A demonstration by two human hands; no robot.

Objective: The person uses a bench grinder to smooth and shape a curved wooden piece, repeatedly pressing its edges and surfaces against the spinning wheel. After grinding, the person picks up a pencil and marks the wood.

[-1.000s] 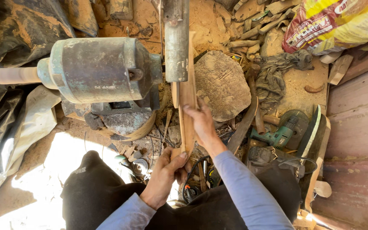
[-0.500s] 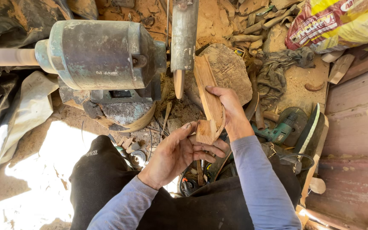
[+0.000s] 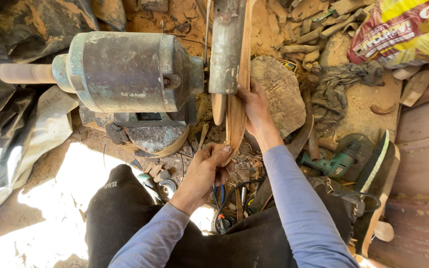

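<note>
A long thin wooden piece stands on edge against the right face of a worn grey sanding wheel. My left hand grips its near end. My right hand presses its middle from the right, fingers against the wood. The wheel is driven by a big rusty green-grey motor on the left, with a pale spindle sticking out of its far side.
A flat stone lies right of my right hand. A grey rag, a green power drill, wood offcuts, a yellow-red sack and a plank wall fill the right. Dark tarpaulin covers the left.
The wooden piece was lifted off the wheel and turned in both hands half a second ago. Now it is back against the wheel's right side, standing on edge.
</note>
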